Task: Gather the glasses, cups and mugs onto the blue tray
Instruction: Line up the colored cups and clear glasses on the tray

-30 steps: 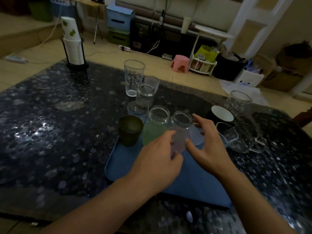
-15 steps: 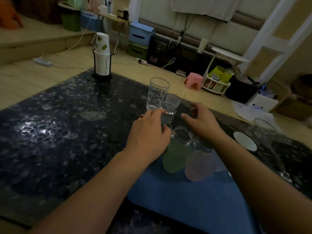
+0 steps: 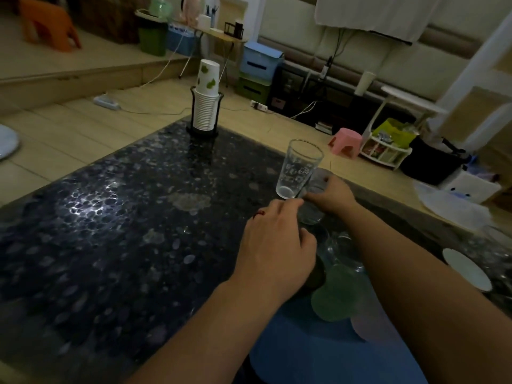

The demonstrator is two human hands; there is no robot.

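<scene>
Both hands have pushed farther out over the tabletop (image 3: 116, 234) than half a second ago, leaving the tray behind for the two clear glasses beyond it. The right hand (image 3: 329, 194) now curls round the short glass (image 3: 314, 200), thumb on its near side and fingers over the far rim — a grasp that looks meant to lift it back. The left hand (image 3: 274, 245) sits just short of the tall printed glass (image 3: 300, 169), fingers bent and pointing at its base; whether the fingertips touch the glass cannot be told, and it seems to hold nothing yet.

That tall glass stands upright, touching or just beside the short one, both on the dark stone well ahead of the blue tray (image 3: 318, 353). On the tray's far end a green cup (image 3: 336, 296) and a pale pink cup (image 3: 368, 327) stand close together, with clear jars half hidden behind the left wrist — packed at the back, probably to keep room nearer the person.

A white-lined mug (image 3: 466, 268) waits off the tray to the right, so it too remains to be gathered. A stack of paper cups (image 3: 206, 103) in its black holder stands at the far corner, well apart.
</scene>
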